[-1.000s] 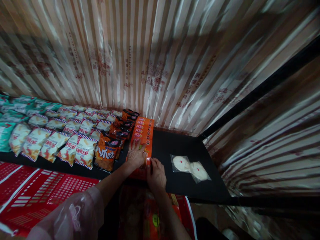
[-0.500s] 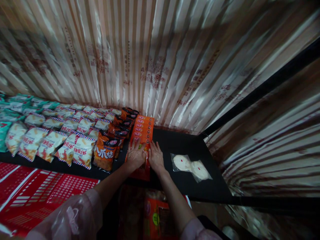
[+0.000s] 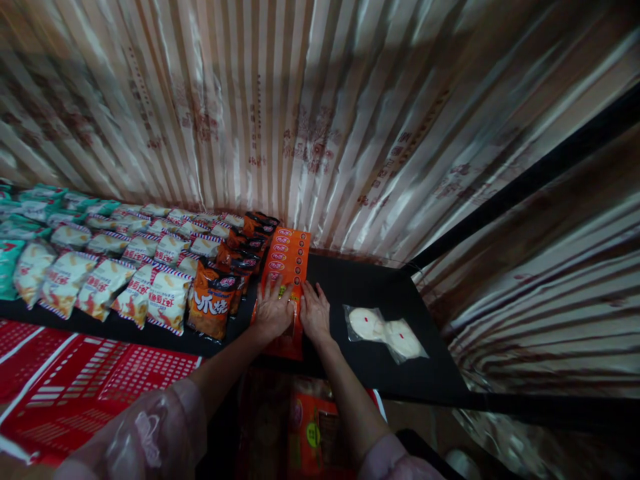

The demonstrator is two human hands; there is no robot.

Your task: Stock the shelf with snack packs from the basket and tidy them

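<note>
A row of orange snack packets (image 3: 289, 259) lies overlapped on the black shelf, its upper edges fanned toward the curtain. My left hand (image 3: 273, 313) rests flat on the nearer packets with its fingers spread. Along their right side lies my right hand (image 3: 315, 312), fingers stretched forward and touching the edge. Both palms cover part of the front packets. Just left of my left hand stands an orange and black snack bag (image 3: 211, 300), with similar bags behind it. To the right, two round white items in clear wrappers (image 3: 385, 329) lie on the shelf.
White snack bags (image 3: 167, 297) stand in rows to the left, with teal bags (image 3: 10, 270) beyond. A red basket (image 3: 100, 380) is below the shelf (image 3: 430, 373) at left. Another orange packet (image 3: 313, 433) shows under my arms. A striped curtain (image 3: 280, 100) hangs behind; a black pole (image 3: 520, 180) slants at right.
Both hands stay on the orange packets with almost the same pose. The whole view has shifted very slightly.
</note>
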